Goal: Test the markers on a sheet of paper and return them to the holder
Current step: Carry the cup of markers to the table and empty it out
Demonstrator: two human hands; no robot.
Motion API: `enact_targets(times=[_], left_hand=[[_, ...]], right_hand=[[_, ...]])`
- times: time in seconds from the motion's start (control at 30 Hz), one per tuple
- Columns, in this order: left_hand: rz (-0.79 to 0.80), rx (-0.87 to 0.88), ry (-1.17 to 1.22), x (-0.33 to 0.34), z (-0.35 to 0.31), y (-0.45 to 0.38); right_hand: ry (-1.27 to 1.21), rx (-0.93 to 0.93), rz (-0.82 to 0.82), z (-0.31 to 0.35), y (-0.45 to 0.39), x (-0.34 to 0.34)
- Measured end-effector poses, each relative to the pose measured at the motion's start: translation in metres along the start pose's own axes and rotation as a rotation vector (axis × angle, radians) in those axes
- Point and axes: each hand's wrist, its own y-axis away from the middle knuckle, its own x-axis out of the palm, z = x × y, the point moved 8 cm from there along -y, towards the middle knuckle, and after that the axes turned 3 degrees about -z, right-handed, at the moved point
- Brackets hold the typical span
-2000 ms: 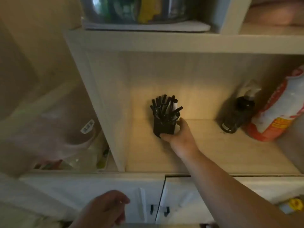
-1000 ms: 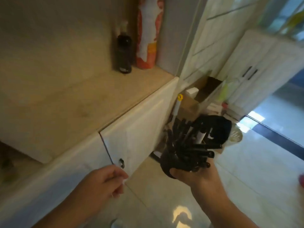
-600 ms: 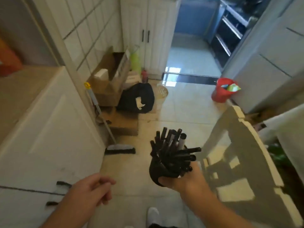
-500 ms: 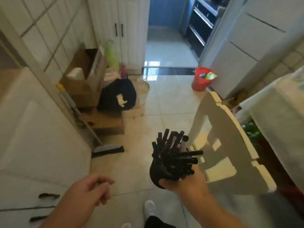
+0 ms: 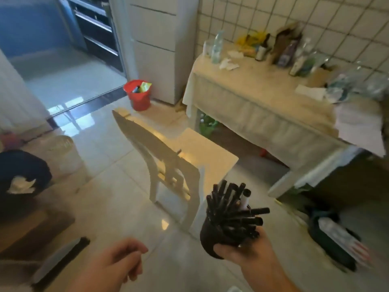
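Fingers (image 5: 219, 248) of right hand (image 5: 246, 247) grip one holder (image 5: 212, 234).

Both forearms (image 5: 267, 272) are bare, no sleeves.

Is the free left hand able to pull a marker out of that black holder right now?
Probably yes: the left hand holds nothing, the markers stick out uncovered from the holder, and nothing lies between them.

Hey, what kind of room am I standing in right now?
Probably a home kitchen or dining area: a tiled wall, a cloth-covered table holding bottles, and a white chair.
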Motion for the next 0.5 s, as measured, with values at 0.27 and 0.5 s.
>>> enact_targets(times=[0.27, 0.5], left_hand=[[0.058, 0.152, -0.099, 0.148, -0.118, -0.024], [0.070, 0.217, -0.151, 0.255, -0.192, -0.045]], right_hand=[[-0.272, 0.025, -0.150, -0.046, -0.024, -0.156], [-0.283, 0.010, -0.221, -0.067, -0.059, -0.271]])
